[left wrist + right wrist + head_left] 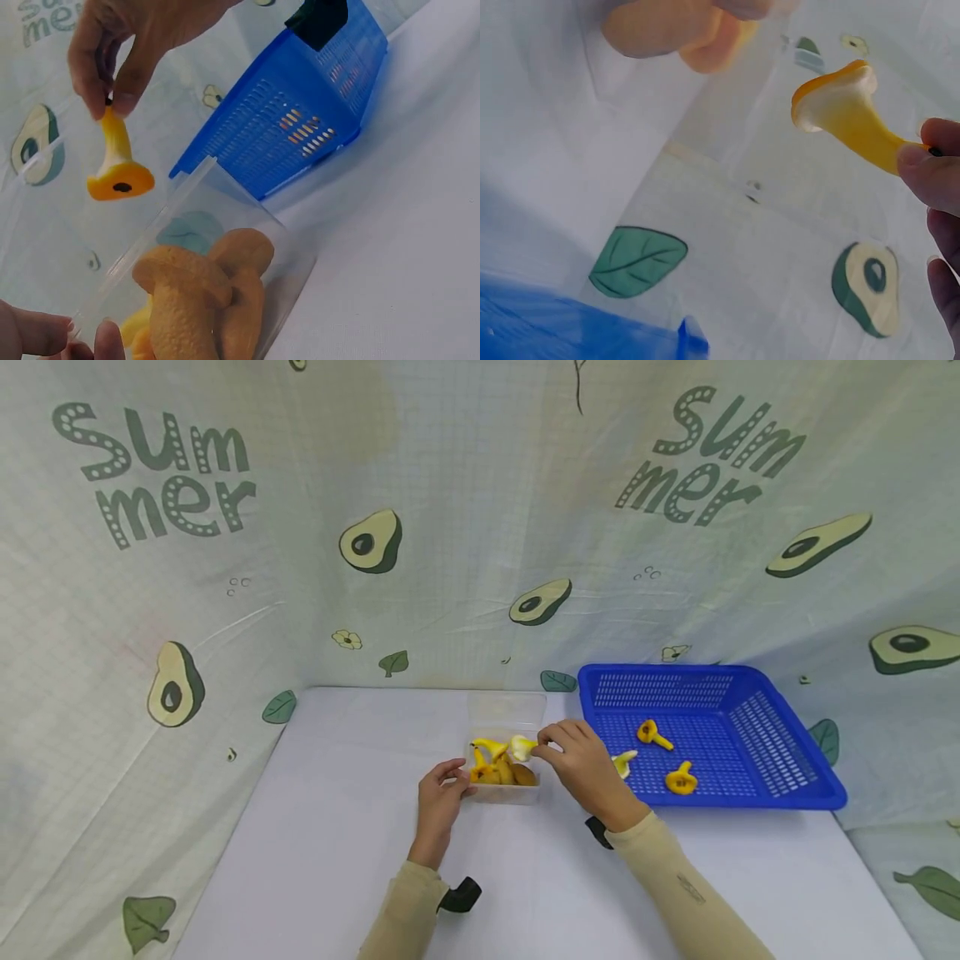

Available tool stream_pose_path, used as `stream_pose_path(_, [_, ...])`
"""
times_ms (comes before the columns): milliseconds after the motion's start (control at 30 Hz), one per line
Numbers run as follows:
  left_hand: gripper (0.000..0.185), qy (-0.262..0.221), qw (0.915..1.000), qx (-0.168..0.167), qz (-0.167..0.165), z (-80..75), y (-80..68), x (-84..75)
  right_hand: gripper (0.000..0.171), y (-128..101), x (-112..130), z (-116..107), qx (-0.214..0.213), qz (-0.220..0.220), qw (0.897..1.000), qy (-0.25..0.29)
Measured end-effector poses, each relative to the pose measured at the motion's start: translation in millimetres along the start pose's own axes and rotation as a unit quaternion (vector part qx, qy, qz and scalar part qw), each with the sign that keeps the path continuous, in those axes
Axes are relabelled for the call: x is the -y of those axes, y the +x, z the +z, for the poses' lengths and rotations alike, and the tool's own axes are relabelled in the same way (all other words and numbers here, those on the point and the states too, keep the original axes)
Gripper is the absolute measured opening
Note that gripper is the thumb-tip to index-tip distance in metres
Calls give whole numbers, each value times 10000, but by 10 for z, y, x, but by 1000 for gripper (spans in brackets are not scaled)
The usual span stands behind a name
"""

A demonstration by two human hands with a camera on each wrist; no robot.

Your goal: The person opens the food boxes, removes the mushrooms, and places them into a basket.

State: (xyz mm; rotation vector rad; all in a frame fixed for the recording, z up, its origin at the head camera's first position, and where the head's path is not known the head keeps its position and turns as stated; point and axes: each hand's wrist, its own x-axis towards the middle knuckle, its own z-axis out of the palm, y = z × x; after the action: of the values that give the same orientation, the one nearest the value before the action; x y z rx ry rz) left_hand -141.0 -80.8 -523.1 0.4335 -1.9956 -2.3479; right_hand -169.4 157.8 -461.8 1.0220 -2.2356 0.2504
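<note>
A clear plastic box (504, 710) stands mid-table with several yellow and brown toy mushrooms (501, 770) inside. My right hand (581, 762) pinches a yellow toy mushroom (522, 746) by its stem just above the box; the same mushroom (114, 166) hangs cap-down in the left wrist view and shows as a mushroom (849, 112) in the right wrist view. My left hand (442, 793) holds the box's near left corner, its fingertips (45, 334) on the box wall (187, 217). A brown mushroom (199, 296) lies inside.
A blue plastic basket (780, 752) sits right of the box, holding three more yellow mushrooms (652, 733). The white table (315, 827) is walled in by an avocado-print cloth (450, 527) at the back and both sides.
</note>
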Motion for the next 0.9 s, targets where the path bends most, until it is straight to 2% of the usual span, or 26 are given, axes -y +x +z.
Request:
stream_pose_path(267, [33,43,9999,-73,-88,11,-18,-16,30,-137,-96,-317,-371,391,9984,148])
stream_pose_path(433, [33,37,9999,-87,-61,24,-20,-9,35,-290,-239,-528,-748,632,9951,99])
stream_pose_path(567, [33,-10,9999,-108,-19,31,-23,-9,30,-426,-384,-672,-977,938,9908,73])
stream_pose_path(733, [33,16,9999,-127,-6,43,-48,-26,29,-623,-578,-816,-947,1416,9853,-112])
stream_pose_path(900, [33,-7,9999,-121,37,57,-62,-22,27,-802,-732,-945,-616,1685,9833,-301])
